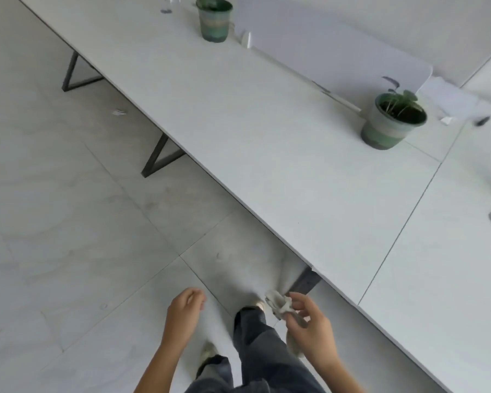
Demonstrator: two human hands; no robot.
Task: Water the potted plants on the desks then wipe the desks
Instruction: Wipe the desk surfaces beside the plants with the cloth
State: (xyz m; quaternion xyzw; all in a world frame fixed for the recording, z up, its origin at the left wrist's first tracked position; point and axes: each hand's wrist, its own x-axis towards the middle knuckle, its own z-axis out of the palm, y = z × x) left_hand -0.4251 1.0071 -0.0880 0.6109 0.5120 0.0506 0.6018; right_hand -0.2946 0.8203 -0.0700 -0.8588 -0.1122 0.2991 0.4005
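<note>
Both bare forearms reach forward and down from the bottom edge, low in front of the body. Left hand (pixel 185 310) hangs loose, fingers curled inward into a soft half-fist, gripping nothing, knuckles up. Right hand (pixel 309 324) sits a little further right, well apart from the left, wrist bent, thumb and fingertips pinched around a crumpled grey cloth (pixel 279 303) that bunches out past the fingers. Below them, two legs in dark trousers, one foot ahead of the other
</note>
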